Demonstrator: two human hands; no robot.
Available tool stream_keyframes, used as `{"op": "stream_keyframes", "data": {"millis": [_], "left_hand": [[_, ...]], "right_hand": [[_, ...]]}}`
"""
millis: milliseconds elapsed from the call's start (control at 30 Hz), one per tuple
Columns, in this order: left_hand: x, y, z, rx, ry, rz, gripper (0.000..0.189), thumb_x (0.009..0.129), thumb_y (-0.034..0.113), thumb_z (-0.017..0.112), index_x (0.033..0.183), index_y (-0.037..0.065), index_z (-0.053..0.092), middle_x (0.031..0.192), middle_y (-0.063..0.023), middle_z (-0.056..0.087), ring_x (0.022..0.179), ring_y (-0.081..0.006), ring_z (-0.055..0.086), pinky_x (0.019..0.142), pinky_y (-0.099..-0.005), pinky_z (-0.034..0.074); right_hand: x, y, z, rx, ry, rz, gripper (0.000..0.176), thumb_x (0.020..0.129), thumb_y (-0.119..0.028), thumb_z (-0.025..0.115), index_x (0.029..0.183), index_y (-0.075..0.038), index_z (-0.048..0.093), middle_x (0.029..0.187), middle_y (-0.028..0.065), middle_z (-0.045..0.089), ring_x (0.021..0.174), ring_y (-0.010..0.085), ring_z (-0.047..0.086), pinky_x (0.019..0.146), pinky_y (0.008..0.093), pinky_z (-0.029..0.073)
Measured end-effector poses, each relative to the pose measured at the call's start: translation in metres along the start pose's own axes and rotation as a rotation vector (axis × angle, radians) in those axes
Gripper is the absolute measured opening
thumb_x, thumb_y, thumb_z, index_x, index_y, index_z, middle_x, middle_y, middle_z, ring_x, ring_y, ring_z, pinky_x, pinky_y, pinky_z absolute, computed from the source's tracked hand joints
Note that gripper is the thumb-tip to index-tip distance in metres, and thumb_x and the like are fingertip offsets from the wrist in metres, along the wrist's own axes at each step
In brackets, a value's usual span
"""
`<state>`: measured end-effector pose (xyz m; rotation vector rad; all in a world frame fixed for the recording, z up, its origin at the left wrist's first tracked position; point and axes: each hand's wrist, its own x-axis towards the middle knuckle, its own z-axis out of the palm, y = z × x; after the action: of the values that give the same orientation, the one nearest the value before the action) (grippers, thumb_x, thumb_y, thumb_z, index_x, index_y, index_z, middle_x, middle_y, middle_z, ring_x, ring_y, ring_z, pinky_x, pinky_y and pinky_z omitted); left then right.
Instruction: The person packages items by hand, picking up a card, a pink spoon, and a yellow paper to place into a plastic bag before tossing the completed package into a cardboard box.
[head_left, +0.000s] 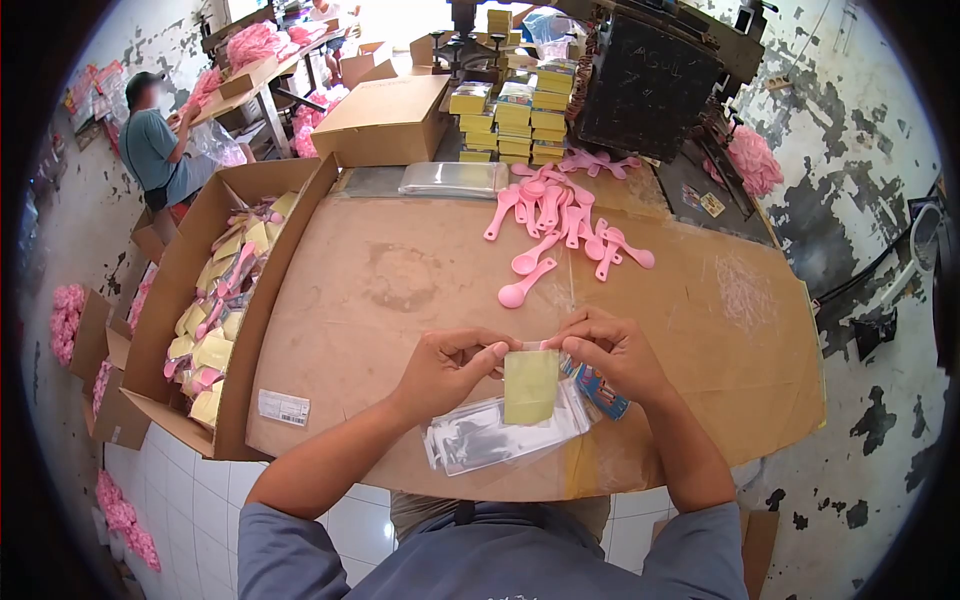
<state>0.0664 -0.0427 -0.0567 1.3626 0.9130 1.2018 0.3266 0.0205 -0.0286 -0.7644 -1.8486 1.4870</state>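
Note:
My left hand [455,368] and my right hand [612,352] both pinch the top of a small clear plastic bag, close above the cardboard-covered table. A pale yellow card [530,388] hangs upright in it, between my hands. Beneath lies a pile of clear plastic bags [475,442]. Blue printed cards [605,395] lie just under my right hand, partly hidden by it. Farther up the table is a loose heap of pink spoons [548,200], the nearest spoon [525,284] lying apart from the others.
An open carton [283,250] at the left holds many packed cards and spoons. At the back stand a closed box [385,115], a stack of clear bags [453,178], yellow card stacks [513,120] and a black machine [645,80]. Another person [160,145] sits at the far left.

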Motion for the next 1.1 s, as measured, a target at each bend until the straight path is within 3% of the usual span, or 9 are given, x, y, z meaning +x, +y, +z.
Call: {"op": "stream_keyframes", "data": {"millis": [300, 700, 833, 1100], "left_hand": [[0.001, -0.002, 0.004, -0.01, 0.057, -0.133, 0.02, 0.097, 0.01, 0.073, 0.113, -0.003, 0.074, 0.1, -0.0078, 0.077, 0.087, -0.0105, 0.073, 0.076, -0.026, 0.061], [0.002, -0.005, 0.001, -0.057, 0.021, -0.153, 0.024, 0.101, 0.012, 0.069, 0.12, -0.003, 0.07, 0.105, -0.0068, 0.075, 0.092, -0.0093, 0.072, 0.076, -0.0248, 0.061], [0.003, -0.003, 0.004, -0.062, 0.054, -0.149, 0.023, 0.099, 0.009, 0.07, 0.118, -0.004, 0.07, 0.099, -0.0093, 0.076, 0.084, -0.0103, 0.072, 0.075, -0.0245, 0.06], [0.001, -0.005, 0.002, -0.068, 0.061, -0.084, 0.023, 0.101, 0.01, 0.067, 0.119, -0.004, 0.07, 0.101, -0.0075, 0.076, 0.088, -0.0091, 0.072, 0.075, -0.0251, 0.061]], "right_hand": [[0.002, 0.007, 0.004, 0.028, 0.005, 0.01, 0.015, 0.094, -0.003, 0.073, 0.108, -0.001, 0.078, 0.105, 0.0025, 0.061, 0.089, 0.0087, 0.062, 0.075, 0.0244, 0.05], [0.003, 0.011, 0.002, 0.003, 0.0, -0.002, 0.015, 0.093, -0.003, 0.074, 0.108, -0.001, 0.077, 0.104, 0.0027, 0.062, 0.088, 0.0091, 0.063, 0.074, 0.0249, 0.051], [0.002, 0.01, 0.002, -0.045, 0.003, -0.009, 0.013, 0.093, -0.003, 0.074, 0.106, -0.001, 0.077, 0.106, 0.0027, 0.062, 0.089, 0.0091, 0.063, 0.075, 0.0253, 0.051], [0.001, 0.008, 0.012, 0.079, -0.001, -0.04, 0.033, 0.095, -0.003, 0.072, 0.127, 0.003, 0.064, 0.113, 0.0048, 0.062, 0.095, 0.0107, 0.063, 0.081, 0.0264, 0.052]]}}
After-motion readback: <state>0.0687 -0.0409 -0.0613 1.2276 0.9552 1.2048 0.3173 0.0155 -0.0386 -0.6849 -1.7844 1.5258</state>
